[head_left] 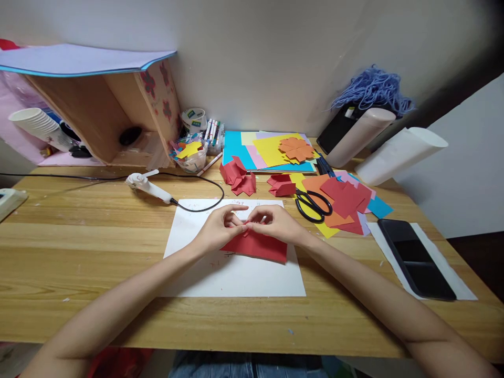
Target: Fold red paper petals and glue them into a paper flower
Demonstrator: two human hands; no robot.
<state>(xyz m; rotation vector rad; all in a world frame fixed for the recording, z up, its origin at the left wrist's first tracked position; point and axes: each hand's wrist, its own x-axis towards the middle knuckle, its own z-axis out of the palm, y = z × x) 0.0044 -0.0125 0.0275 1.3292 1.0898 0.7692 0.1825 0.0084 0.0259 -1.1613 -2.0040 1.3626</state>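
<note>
My left hand (pixel 218 227) and my right hand (pixel 273 223) meet over a white sheet (pixel 189 275) on the table. Thumb tips nearly touch as both hands pinch a small bit of red paper between them. Right below the fingers lies a flat piece of red paper (pixel 263 248), its lower edge slightly raised. Whether the pinched bit is part of that piece is hidden by my fingers. Beyond my hands sit folded red paper shapes (pixel 243 182), and another red folded shape (pixel 281 186) stands to their right.
Black-handled scissors (pixel 314 206) rest by coloured paper pieces (pixel 346 199). At left lies a white glue gun (pixel 147 188) with a black cord. A phone (pixel 415 260) is at right. Behind are stacked coloured sheets (pixel 236 149), a cup of scraps (pixel 192 161) and a cardboard box (pixel 157 113).
</note>
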